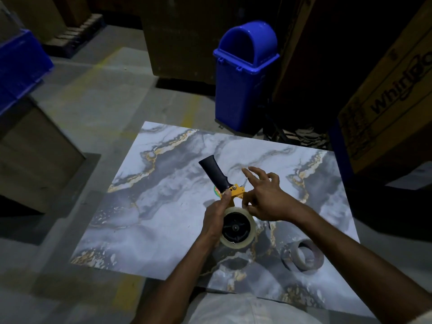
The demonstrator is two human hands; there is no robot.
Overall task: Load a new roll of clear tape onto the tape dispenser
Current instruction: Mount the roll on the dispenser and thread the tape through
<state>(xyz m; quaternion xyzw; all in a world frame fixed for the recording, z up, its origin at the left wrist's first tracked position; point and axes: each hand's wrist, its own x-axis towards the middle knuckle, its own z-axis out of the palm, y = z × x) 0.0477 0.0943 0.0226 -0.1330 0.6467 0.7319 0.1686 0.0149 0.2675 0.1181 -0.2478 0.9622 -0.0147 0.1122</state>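
The tape dispenser has a dark handle pointing up-left and a yellow frame. A roll of clear tape sits on its black hub. My left hand grips the dispenser at the frame, just left of the roll. My right hand is at the roll's top edge, thumb and forefinger pinched together there while the other fingers spread out. Whether a tape end lies between them is too small to tell. An empty grey cardboard core lies on the marble-patterned board, to the lower right.
The board lies on a grey concrete floor. A blue swing-lid bin stands beyond its far edge. A printed cardboard box is at the right, a blue crate and more boxes at the left.
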